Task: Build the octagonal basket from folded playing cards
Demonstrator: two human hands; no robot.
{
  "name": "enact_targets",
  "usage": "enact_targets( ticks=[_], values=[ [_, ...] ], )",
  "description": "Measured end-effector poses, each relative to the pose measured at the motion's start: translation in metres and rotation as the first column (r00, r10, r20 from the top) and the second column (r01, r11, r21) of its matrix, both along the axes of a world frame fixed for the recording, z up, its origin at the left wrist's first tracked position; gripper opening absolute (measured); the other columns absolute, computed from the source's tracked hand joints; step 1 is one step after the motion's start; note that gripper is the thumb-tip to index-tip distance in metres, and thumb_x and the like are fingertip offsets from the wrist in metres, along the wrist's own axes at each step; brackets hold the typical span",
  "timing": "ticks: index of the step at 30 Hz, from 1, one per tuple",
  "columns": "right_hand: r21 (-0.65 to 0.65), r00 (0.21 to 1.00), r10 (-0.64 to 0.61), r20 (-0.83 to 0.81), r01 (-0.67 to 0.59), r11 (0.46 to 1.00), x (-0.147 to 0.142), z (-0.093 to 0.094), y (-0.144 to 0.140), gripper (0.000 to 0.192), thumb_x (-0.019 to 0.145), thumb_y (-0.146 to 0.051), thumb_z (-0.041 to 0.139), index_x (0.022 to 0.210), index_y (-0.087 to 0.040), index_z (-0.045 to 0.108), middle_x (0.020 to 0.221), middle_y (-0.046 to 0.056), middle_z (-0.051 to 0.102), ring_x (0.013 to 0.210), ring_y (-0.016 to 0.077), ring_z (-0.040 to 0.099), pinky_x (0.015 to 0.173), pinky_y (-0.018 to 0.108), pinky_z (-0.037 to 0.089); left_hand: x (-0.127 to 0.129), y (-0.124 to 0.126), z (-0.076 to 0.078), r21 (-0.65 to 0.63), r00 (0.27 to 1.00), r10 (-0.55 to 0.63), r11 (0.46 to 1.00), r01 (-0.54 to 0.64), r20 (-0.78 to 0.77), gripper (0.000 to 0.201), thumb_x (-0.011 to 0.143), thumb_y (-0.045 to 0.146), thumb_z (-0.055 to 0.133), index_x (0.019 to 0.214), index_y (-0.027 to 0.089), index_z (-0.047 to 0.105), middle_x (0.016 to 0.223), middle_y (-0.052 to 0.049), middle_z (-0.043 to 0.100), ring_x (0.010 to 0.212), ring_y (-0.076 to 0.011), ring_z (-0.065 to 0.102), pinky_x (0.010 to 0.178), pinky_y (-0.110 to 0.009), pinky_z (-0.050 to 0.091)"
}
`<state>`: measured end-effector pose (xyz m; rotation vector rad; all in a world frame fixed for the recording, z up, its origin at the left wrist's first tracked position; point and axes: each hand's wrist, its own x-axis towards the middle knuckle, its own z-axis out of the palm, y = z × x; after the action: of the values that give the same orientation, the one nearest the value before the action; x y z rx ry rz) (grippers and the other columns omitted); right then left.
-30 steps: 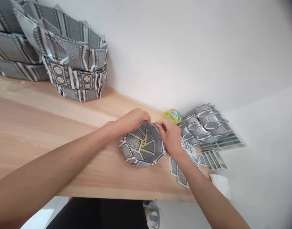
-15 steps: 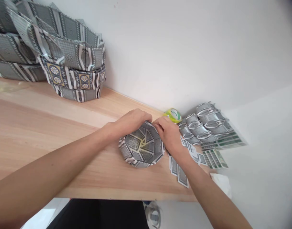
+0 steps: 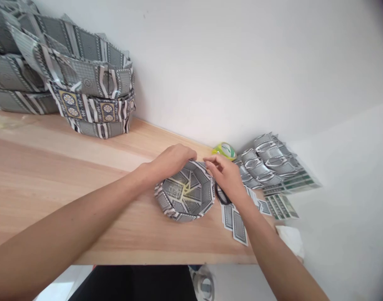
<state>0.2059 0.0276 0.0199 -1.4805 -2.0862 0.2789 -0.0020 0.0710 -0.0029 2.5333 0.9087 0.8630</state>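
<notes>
A shallow eight-sided bowl woven from grey-and-white patterned playing cards (image 3: 185, 195) lay on the light wooden tabletop (image 3: 69, 167), between the two hands and a little nearer the camera than they were. The left hand (image 3: 171, 161) curled over the bowl's far-left rim, fingers bent and pressing on it. The right hand (image 3: 226, 177) sat at the far-right rim, thumb and forefinger pinched together beside the edge. Loose grey cards (image 3: 237, 219) lay under the right wrist.
</notes>
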Motion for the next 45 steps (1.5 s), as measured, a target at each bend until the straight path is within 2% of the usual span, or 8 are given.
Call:
enact_targets(
  ticks=[4, 9, 15, 23, 31, 35, 42, 45],
  values=[
    [0.102, 0.998, -0.007, 0.056, 0.001, 0.995, 0.003, 0.003, -0.009, 0.018, 0.093, -0.028, 0.050, 0.095, -0.022, 0.067, 0.094, 0.003, 0.070, 0.088, 0.0186, 0.062, 0.075, 0.030, 0.046, 0.000, 0.000, 0.000, -0.010, 1.000, 0.008, 1.000, -0.008, -0.019, 0.025, 0.084, 0.008, 0.047, 0.088, 0.016, 0.070, 0.083, -0.005, 0.073, 0.078, -0.0164, 0.066, 0.069, -0.024, 0.046],
    [0.177, 0.992, -0.017, 0.122, -0.005, 0.984, -0.002, 0.002, -0.013, 0.011, 0.090, -0.025, 0.055, 0.093, -0.023, 0.065, 0.092, 0.003, 0.068, 0.084, 0.0187, 0.062, 0.074, 0.030, 0.045, 0.000, 0.001, -0.002, 0.008, 1.000, -0.003, 1.000, 0.004, -0.020, 0.024, 0.086, 0.010, 0.047, 0.090, 0.015, 0.070, 0.084, -0.006, 0.073, 0.079, -0.0161, 0.066, 0.070, -0.024, 0.046],
    [0.119, 0.987, -0.042, 0.152, 0.024, 0.993, -0.005, -0.001, -0.010, 0.009, 0.088, -0.024, 0.056, 0.093, -0.023, 0.063, 0.091, 0.003, 0.069, 0.081, 0.0186, 0.062, 0.070, 0.030, 0.044, 0.001, 0.001, -0.001, 0.008, 1.000, 0.000, 1.000, 0.000, -0.019, 0.025, 0.086, 0.010, 0.046, 0.090, 0.016, 0.070, 0.084, -0.005, 0.073, 0.078, -0.0157, 0.065, 0.069, -0.024, 0.046],
    [0.017, 0.997, -0.026, 0.068, 0.025, 1.000, 0.001, 0.016, 0.002, 0.020, 0.092, -0.028, 0.049, 0.084, -0.022, 0.066, 0.084, 0.000, 0.071, 0.077, 0.0154, 0.063, 0.070, 0.027, 0.044, 0.000, 0.000, 0.000, 0.002, 1.000, -0.019, 1.000, 0.019, -0.021, 0.025, 0.087, 0.011, 0.045, 0.090, 0.016, 0.069, 0.085, -0.005, 0.073, 0.079, -0.0161, 0.065, 0.070, -0.024, 0.045],
    [-0.106, 0.992, 0.024, 0.123, -0.011, 0.994, -0.003, 0.016, 0.010, 0.007, 0.083, -0.023, 0.062, 0.078, -0.021, 0.066, 0.076, 0.000, 0.070, 0.070, 0.0149, 0.062, 0.063, 0.026, 0.043, 0.000, 0.004, -0.004, -0.008, 0.999, -0.020, 1.000, 0.020, -0.025, 0.026, 0.085, 0.010, 0.045, 0.091, 0.017, 0.069, 0.086, -0.004, 0.073, 0.080, -0.0158, 0.065, 0.071, -0.024, 0.045],
    [-0.065, 0.988, 0.025, 0.149, -0.015, 0.998, -0.008, 0.013, 0.011, 0.011, 0.081, -0.018, 0.062, 0.071, -0.020, 0.063, 0.071, 0.000, 0.068, 0.068, 0.0151, 0.060, 0.064, 0.027, 0.042, 0.000, 0.004, -0.004, -0.009, 0.999, -0.022, 1.000, 0.022, -0.024, 0.026, 0.086, 0.011, 0.045, 0.091, 0.017, 0.069, 0.086, -0.004, 0.072, 0.080, -0.0158, 0.065, 0.070, -0.024, 0.045],
    [-0.003, 1.000, -0.013, -0.008, 0.013, 1.000, 0.003, 0.033, 0.003, 0.011, 0.084, -0.027, 0.060, 0.075, -0.020, 0.061, 0.071, -0.001, 0.065, 0.065, 0.0138, 0.058, 0.062, 0.026, 0.043, 0.000, 0.004, -0.003, 0.015, 0.999, -0.020, 1.000, 0.020, -0.028, 0.025, 0.087, 0.011, 0.045, 0.094, 0.017, 0.069, 0.088, -0.004, 0.073, 0.081, -0.0169, 0.065, 0.072, -0.026, 0.046],
    [0.045, 0.995, 0.011, -0.102, -0.007, 0.999, 0.007, 0.038, -0.005, 0.011, 0.086, -0.030, 0.059, 0.080, -0.021, 0.063, 0.076, 0.000, 0.066, 0.069, 0.0148, 0.060, 0.064, 0.028, 0.046, 0.001, -0.001, 0.002, 0.000, 0.997, 0.015, 1.000, -0.015, 0.070, 0.025, 0.089, 0.016, 0.046, 0.102, 0.016, 0.067, 0.100, -0.006, 0.073, 0.092, -0.0181, 0.065, 0.081, -0.029, 0.048]
  ],
)
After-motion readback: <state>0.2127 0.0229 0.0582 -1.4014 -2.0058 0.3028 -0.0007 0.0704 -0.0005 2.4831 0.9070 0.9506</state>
